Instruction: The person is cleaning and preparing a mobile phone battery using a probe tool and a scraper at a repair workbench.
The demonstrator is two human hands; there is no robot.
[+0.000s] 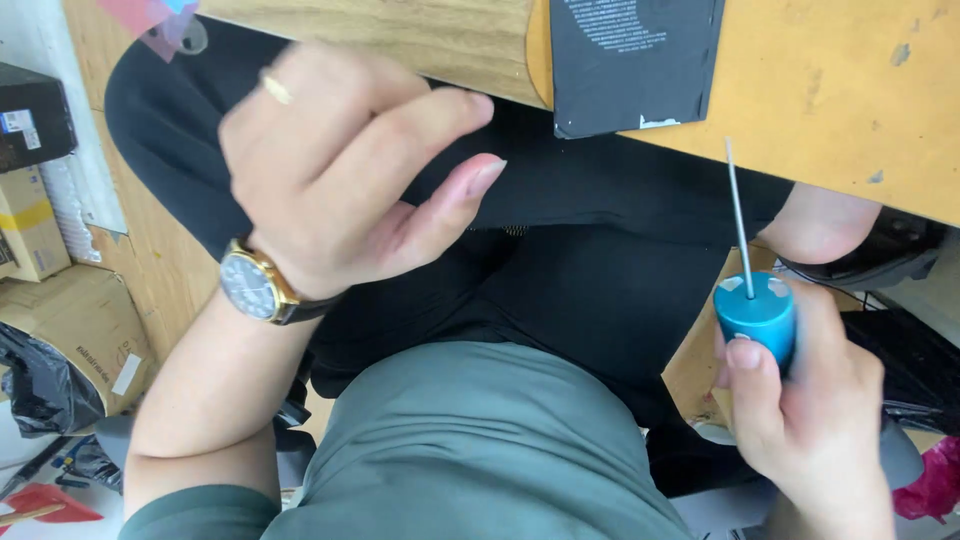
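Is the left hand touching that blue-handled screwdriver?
Apart. The head view shows the left hand raised and empty, with dark trousers between it and the screwdriver, which only the right hand grips.

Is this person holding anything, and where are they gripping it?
The right hand holds a screwdriver by its blue handle, thin metal shaft pointing away. The left hand is raised and holds nothing.

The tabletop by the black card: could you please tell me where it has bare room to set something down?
The orange tabletop lies bare right of the black card, down to its near edge. Left of the card, a wooden strip is bare too. The near edge is crowded by the screwdriver in the right hand.
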